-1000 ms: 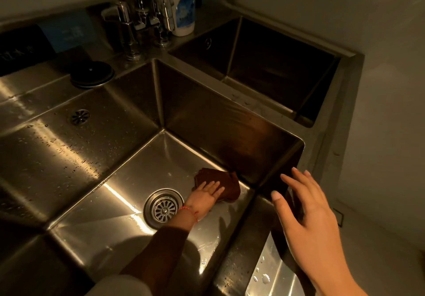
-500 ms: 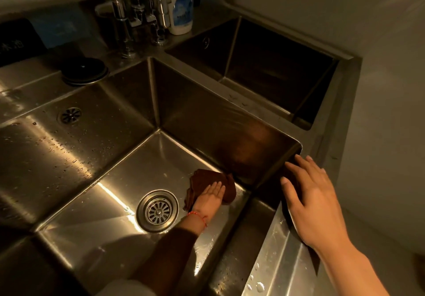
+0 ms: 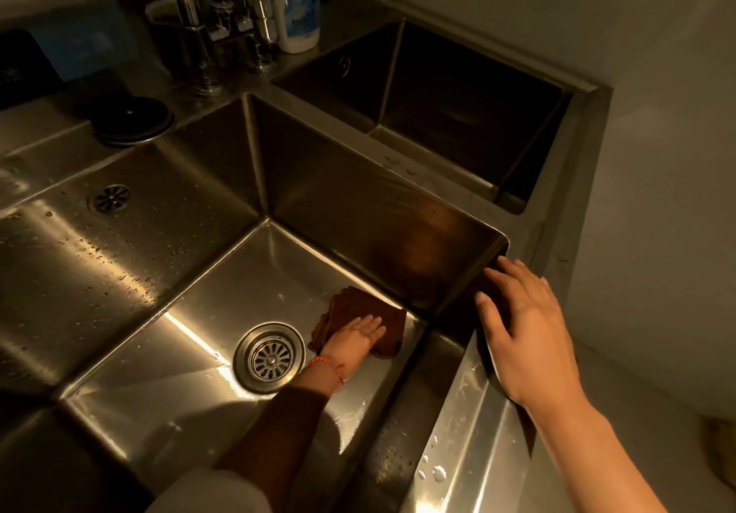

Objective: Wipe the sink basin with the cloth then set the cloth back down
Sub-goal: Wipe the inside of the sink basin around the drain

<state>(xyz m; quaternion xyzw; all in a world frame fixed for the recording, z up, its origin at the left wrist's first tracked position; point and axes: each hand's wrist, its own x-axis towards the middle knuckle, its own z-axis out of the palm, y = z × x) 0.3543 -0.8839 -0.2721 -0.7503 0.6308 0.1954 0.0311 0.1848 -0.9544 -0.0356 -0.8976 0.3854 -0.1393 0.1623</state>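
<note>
A folded brown cloth (image 3: 354, 309) lies on the floor of the steel sink basin (image 3: 247, 273), near its right wall and just right of the round drain (image 3: 270, 357). My left hand (image 3: 352, 339) presses flat on the cloth with straight fingers; a red string circles the wrist. My right hand (image 3: 521, 325) rests with spread fingers on the basin's front right rim corner and holds nothing.
A second, darker basin (image 3: 458, 114) lies beyond the divider. Taps (image 3: 239, 14) and a white bottle (image 3: 296, 2) stand at the back. A black round lid (image 3: 133, 119) sits on the wet draining board (image 3: 79, 257) at the left, which has its own small drain.
My left hand slid the cloth along the basin floor closer to the drain. My right hand came down from the air onto the rim corner.
</note>
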